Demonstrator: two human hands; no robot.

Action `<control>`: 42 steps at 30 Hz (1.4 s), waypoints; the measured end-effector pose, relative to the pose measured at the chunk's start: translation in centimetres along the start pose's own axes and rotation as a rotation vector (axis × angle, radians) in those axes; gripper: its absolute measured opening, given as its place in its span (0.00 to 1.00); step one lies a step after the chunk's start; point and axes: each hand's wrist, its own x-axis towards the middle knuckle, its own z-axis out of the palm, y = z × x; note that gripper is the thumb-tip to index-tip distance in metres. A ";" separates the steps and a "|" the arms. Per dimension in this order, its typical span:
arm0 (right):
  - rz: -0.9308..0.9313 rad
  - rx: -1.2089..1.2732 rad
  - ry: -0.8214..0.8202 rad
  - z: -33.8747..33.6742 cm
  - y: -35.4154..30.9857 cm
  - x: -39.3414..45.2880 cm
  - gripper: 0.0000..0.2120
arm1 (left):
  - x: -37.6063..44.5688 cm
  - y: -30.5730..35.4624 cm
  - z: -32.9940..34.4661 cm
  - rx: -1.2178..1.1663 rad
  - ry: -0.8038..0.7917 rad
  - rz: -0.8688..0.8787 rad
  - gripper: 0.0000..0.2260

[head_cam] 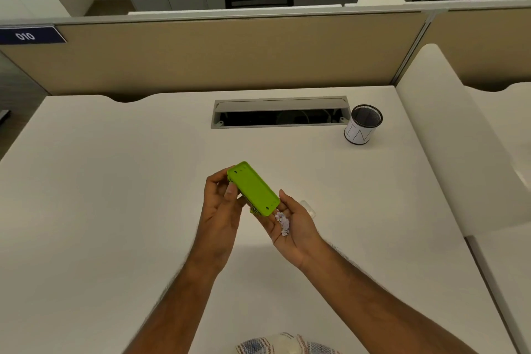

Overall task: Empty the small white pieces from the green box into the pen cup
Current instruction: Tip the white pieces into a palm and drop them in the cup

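The green box [253, 188] is turned bottom-up and tilted above the desk's middle. My left hand [221, 207] grips its far left end between thumb and fingers. My right hand [293, 227] lies palm up under the box's lower right end, cupped around a small heap of white pieces [283, 223]. The pen cup [363, 124], black mesh with a white paper band, stands upright and apart at the back right, next to the cable slot.
An open cable slot [280, 113] cuts into the white desk [115, 181] at the back. A small clear plastic piece [309, 208] lies on the desk just behind my right hand. A beige partition [230, 52] bounds the far edge. A patterned cloth [287, 345] shows at the bottom.
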 end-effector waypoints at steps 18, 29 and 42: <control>-0.108 0.009 0.027 -2.0 -3.6 2.0 0.22 | 1.5 -1.1 0.4 -0.121 0.022 -0.090 0.25; -0.171 0.099 0.001 -2.8 -8.4 3.7 0.23 | 4.1 -1.3 1.5 -0.147 0.021 -0.111 0.20; -0.338 0.127 -0.038 -1.4 -17.8 8.6 0.25 | 8.3 -2.0 2.6 -0.145 0.051 -0.153 0.15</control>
